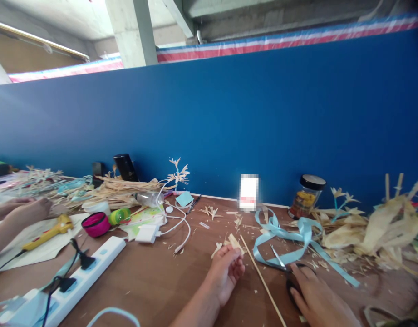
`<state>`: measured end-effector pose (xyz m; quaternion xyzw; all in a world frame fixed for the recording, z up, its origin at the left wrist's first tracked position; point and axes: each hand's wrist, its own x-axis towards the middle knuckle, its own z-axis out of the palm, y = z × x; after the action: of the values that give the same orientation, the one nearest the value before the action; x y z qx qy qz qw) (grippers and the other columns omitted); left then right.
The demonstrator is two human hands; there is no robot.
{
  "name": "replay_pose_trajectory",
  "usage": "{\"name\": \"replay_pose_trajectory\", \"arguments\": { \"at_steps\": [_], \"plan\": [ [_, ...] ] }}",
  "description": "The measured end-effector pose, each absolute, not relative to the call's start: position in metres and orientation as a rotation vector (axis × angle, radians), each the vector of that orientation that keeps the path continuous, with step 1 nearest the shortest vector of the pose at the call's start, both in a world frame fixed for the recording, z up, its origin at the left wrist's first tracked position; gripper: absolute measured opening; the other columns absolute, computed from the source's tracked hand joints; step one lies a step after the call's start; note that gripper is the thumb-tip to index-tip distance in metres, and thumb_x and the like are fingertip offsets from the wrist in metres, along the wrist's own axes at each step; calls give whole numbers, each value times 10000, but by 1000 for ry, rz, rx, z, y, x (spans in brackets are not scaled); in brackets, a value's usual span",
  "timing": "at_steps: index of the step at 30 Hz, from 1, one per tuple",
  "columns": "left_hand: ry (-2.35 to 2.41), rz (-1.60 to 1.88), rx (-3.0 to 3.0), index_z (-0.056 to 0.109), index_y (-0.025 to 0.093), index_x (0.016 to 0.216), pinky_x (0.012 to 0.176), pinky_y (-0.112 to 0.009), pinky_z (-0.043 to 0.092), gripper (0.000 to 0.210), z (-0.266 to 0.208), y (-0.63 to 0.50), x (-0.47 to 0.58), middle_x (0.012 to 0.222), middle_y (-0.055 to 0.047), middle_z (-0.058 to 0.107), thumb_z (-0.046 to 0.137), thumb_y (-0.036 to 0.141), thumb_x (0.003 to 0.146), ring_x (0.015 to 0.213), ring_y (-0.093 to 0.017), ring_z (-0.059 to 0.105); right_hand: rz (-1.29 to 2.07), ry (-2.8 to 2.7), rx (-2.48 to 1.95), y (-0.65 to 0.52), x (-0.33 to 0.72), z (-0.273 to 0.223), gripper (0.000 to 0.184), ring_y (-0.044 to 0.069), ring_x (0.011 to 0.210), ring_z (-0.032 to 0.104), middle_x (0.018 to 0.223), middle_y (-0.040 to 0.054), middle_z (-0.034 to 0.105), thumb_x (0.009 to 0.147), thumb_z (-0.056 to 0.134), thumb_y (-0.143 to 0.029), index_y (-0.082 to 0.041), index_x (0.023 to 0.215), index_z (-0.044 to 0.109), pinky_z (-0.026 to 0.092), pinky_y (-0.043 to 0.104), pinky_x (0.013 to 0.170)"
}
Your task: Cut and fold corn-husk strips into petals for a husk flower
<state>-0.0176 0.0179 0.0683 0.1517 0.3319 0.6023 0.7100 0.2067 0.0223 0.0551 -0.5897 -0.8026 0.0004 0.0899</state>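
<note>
My left hand [228, 272] is closed near the middle of the table, thumb against the fingers. It pinches a pale strip of dried corn husk [234, 243], whose lower end is hidden in the fingers. My right hand [316, 293] is at the black handles of a pair of scissors [278, 258], its fingers and thumb around them. The scissor blades point up and left over a light blue ribbon [306, 231]. Between my hands a thin wooden stick [263, 279] lies slanted on the table.
A jar [307, 197] and a heap of dried husks [375, 231] stand at right. At left lie a white power strip [93, 268], a yellow glue gun [48, 232] and a white charger [147, 234]. A co-worker's hands [28, 211] are at far left. A blue partition [209, 122] runs behind.
</note>
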Motion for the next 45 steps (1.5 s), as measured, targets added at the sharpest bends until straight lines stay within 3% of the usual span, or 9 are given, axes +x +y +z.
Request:
{"name": "replay_pose_trajectory", "arguments": {
  "at_steps": [8,12,21,29,39,45],
  "plan": [
    [732,1334,350,541,123,687,473,-136,458,110,67,19,-18,609,16,543,644,159,674,473,-25,486,-162,-2350,-1706,26,201,53,342,268,862,571,958,122,616,766,411,-281,-172,1042,581,440,333,678],
    [750,1317,363,529,129,681,472,-138,453,124,66,18,-17,596,23,535,647,167,671,469,-26,482,-93,-2197,-1679,27,193,55,366,266,823,574,934,104,615,774,433,-329,-183,1096,527,437,342,657],
    [792,1165,636,550,114,669,503,-164,409,128,69,9,-6,590,8,550,644,200,679,500,-45,483,726,-1830,-1326,0,141,77,271,168,785,571,858,14,623,688,596,-262,-212,945,526,437,244,706],
    [813,1059,863,560,108,631,520,-195,360,166,65,3,1,562,8,548,670,231,651,509,-66,473,934,-1749,-1272,-3,141,83,29,113,581,514,635,-30,569,709,559,-173,-183,714,532,391,186,536],
    [921,1067,971,572,103,616,452,-186,333,219,64,7,-2,496,12,533,641,303,673,429,-62,455,1010,-1719,-1227,-2,143,83,116,138,637,593,696,4,651,771,532,-283,-187,797,592,429,201,590],
    [959,1073,921,549,114,604,434,-187,352,208,64,7,-2,540,-4,582,662,284,642,405,-60,462,945,-1685,-1255,0,145,80,108,145,646,602,706,12,650,778,511,-260,-184,819,576,437,213,598]
  ]
}}
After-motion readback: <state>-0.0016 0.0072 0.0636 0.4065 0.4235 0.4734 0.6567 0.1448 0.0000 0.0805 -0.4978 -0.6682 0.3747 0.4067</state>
